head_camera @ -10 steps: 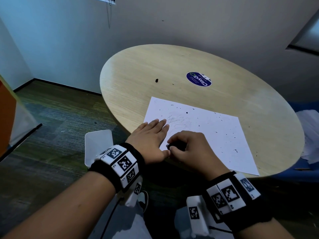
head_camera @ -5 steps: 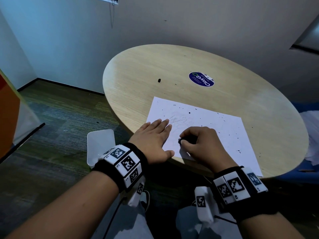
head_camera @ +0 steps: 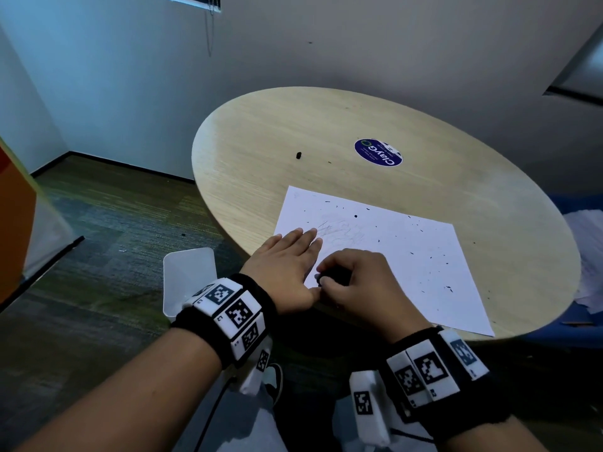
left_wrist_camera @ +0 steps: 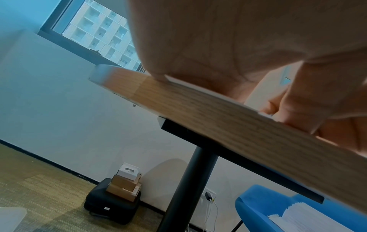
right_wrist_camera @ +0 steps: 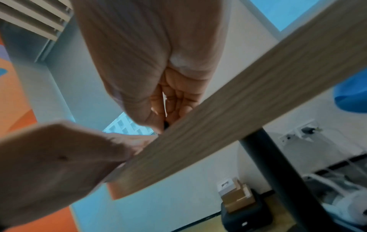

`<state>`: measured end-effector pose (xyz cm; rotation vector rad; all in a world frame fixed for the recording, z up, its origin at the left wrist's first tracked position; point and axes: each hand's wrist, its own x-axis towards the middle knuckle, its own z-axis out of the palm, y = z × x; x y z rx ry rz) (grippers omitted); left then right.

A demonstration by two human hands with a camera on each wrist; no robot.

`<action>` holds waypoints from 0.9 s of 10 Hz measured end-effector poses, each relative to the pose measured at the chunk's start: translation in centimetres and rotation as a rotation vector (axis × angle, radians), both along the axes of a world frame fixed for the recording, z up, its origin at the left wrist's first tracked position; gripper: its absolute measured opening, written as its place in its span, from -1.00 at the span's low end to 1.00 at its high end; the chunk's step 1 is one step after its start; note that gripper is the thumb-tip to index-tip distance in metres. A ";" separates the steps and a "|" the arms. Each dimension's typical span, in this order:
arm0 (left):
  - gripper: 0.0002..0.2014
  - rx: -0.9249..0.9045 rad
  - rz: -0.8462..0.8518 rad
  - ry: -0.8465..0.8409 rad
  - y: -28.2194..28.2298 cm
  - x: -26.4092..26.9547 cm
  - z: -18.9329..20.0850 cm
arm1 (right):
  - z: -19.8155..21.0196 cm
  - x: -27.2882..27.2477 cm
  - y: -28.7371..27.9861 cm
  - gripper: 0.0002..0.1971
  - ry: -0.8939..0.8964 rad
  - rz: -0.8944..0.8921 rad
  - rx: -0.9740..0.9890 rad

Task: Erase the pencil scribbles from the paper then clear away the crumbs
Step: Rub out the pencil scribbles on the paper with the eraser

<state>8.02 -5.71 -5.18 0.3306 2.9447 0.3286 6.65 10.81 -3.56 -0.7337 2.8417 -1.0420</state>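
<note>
Near the table's front edge, the left hand lies flat on the paper while the right hand pinches a dark eraser; hard rubbing could crumple the paper.

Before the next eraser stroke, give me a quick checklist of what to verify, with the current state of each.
1. Paper pinned: left hand lies flat on its near corner. Ok.
2. Eraser held: right hand is curled round a dark piece. Ok.
3. Eraser touching the paper: hidden under the fingers. Cannot tell.
4. Scribbles gone: faint lines remain beyond the hands. Not ok.
5. Crumbs cleared: dark specks scattered over the sheet and table. Not ok.
6. Paper lying flat on the table. Ok.
</note>
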 end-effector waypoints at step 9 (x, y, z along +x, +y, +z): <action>-0.18 0.081 -0.004 -0.039 -0.3 -0.2 0.4 | 0.0 -1.1 1.4 -0.86 0.016 -0.069 -0.030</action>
